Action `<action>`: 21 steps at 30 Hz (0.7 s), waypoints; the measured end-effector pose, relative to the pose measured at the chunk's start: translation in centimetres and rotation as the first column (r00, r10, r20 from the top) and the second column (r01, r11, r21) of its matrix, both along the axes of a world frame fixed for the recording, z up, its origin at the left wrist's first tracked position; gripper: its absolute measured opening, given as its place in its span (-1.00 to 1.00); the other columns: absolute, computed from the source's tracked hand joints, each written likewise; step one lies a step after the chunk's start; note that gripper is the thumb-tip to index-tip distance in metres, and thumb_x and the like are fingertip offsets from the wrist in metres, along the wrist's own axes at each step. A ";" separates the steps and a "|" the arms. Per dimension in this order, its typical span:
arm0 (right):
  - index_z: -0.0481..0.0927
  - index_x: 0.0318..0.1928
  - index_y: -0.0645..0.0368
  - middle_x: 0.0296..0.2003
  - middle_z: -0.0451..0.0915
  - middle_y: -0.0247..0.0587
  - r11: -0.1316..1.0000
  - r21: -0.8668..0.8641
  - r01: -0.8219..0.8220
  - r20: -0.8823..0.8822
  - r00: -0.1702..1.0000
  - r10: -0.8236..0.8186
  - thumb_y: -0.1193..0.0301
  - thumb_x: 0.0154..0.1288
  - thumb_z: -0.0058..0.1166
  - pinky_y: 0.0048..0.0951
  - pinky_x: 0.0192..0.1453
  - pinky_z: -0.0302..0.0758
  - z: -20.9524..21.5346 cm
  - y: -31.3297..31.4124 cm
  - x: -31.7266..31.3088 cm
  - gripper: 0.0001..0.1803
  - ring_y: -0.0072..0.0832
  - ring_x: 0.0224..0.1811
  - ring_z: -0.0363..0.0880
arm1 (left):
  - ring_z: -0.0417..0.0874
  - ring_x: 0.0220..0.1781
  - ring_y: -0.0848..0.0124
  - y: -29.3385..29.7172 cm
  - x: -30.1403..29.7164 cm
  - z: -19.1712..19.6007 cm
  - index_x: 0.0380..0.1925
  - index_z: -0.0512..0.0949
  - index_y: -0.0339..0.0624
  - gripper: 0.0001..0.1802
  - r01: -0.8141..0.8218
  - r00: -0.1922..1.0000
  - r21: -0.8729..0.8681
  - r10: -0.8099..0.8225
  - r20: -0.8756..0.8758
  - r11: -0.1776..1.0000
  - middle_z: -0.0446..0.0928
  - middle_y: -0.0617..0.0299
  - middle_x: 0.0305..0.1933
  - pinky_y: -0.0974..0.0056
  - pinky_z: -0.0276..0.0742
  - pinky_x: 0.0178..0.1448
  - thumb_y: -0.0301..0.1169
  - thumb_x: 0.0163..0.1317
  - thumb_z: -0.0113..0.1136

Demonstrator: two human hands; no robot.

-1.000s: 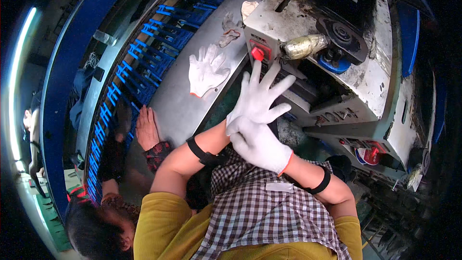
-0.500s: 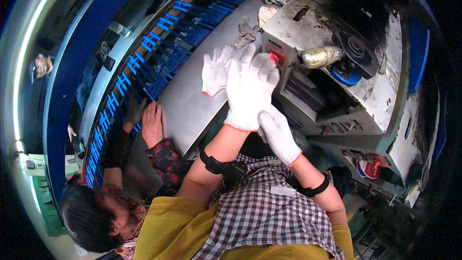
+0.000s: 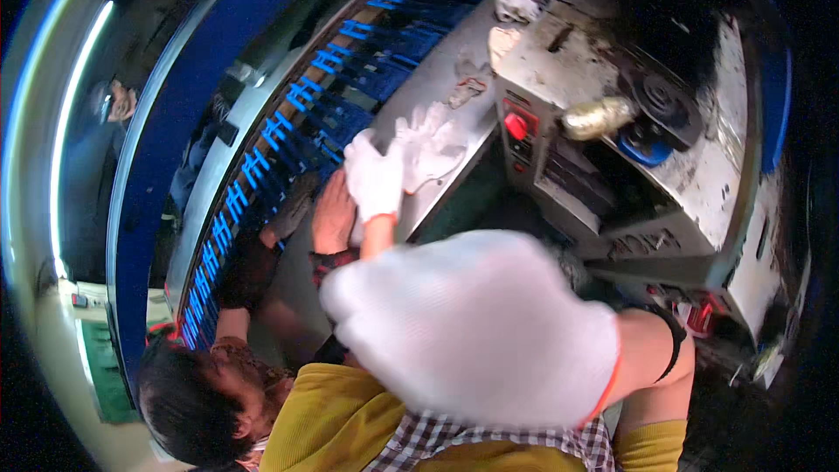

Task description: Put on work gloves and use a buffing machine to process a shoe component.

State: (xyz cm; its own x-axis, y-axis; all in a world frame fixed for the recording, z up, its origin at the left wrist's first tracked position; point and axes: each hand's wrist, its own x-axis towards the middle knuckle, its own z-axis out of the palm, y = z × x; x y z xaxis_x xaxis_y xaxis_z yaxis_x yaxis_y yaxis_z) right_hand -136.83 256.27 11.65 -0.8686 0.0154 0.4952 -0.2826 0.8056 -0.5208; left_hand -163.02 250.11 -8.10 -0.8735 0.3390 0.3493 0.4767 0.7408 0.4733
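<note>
My left hand (image 3: 376,179), in a white knit glove with an orange cuff, rests at the metal bench's near edge, fingers stretched out with nothing seen in them. A loose white glove (image 3: 430,142) lies right beside it on the bench. On its other side a co-worker's bare hand (image 3: 333,218) lies very near. My right hand (image 3: 481,323), gloved the same way, is raised close to the camera and crosses in front of my body. It is large and blurred, and its fingers are too smeared to read. It hides part of my left forearm and the apron.
A scuffed metal machine (image 3: 559,52) with a red switch (image 3: 517,125) stands at the right. A tape-wrapped lump (image 3: 599,118) sits on it. Crumpled gloves (image 3: 468,87) lie on the metal bench (image 3: 437,183). A blue-toothed rack (image 3: 297,92) runs behind. A co-worker (image 3: 197,393) is at my left.
My hands have parted: the right no longer holds the left glove's cuff and has come up towards the camera. My left hand has moved left to the bench, beside the loose glove.
</note>
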 end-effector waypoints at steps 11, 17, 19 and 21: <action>0.64 -0.09 0.15 -0.23 0.66 -0.14 0.964 -0.151 -0.218 -0.047 0.976 0.213 0.39 0.13 0.34 -0.40 -0.16 0.61 2.2 3.6 3.4 -0.69 -0.36 -0.25 0.72 | 0.70 -0.15 0.42 1.1 -0.1 0.4 -0.06 0.70 -0.34 -0.66 0.092 0.654 0.455 -0.398 0.643 0.886 0.74 0.14 -0.16 0.29 0.60 -0.04 -0.31 0.28 0.37; 0.36 0.47 0.18 0.29 0.48 -0.01 0.779 -0.331 0.532 0.326 0.839 -0.435 0.31 0.13 0.50 -0.28 0.15 0.62 -4.8 5.7 4.4 -0.09 -0.21 0.13 0.63 | 0.62 -0.41 0.56 1.8 6.0 10.8 -0.08 0.66 -0.27 -0.69 0.554 0.154 0.663 -0.844 0.514 0.504 0.69 0.24 -0.26 0.38 0.56 -0.34 -0.26 0.33 0.34; 0.31 0.49 0.27 0.37 0.42 0.02 0.778 -0.471 0.415 0.204 0.910 -0.362 0.48 0.09 0.41 -0.26 0.43 0.41 -7.6 5.0 4.6 -0.08 -0.21 0.36 0.47 | 0.67 -0.40 0.52 3.2 9.7 11.9 -0.02 0.63 -0.30 -0.73 0.694 -0.064 0.629 -0.841 0.537 0.349 0.71 0.19 -0.24 0.37 0.59 -0.32 -0.42 0.33 0.36; 0.33 0.48 0.32 0.41 0.40 0.01 0.381 -0.847 0.372 0.241 0.906 -0.349 0.57 0.13 0.33 -0.26 0.53 0.33 -10.2 4.2 5.2 -0.14 -0.25 0.46 0.40 | 0.71 -0.19 0.47 4.8 12.0 11.8 0.06 0.60 -0.27 -0.67 0.697 -0.226 0.670 -0.808 0.544 0.256 0.68 0.14 -0.09 0.35 0.62 -0.09 -0.48 0.31 0.34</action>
State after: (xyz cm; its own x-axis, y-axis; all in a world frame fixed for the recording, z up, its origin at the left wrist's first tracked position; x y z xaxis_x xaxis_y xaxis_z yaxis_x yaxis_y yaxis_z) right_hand -131.66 260.51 1.46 -0.6798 0.7333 0.0127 -0.0624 -0.0406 -0.9972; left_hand -151.03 254.96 3.73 0.1960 0.9780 -0.0713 0.0869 0.0551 0.9947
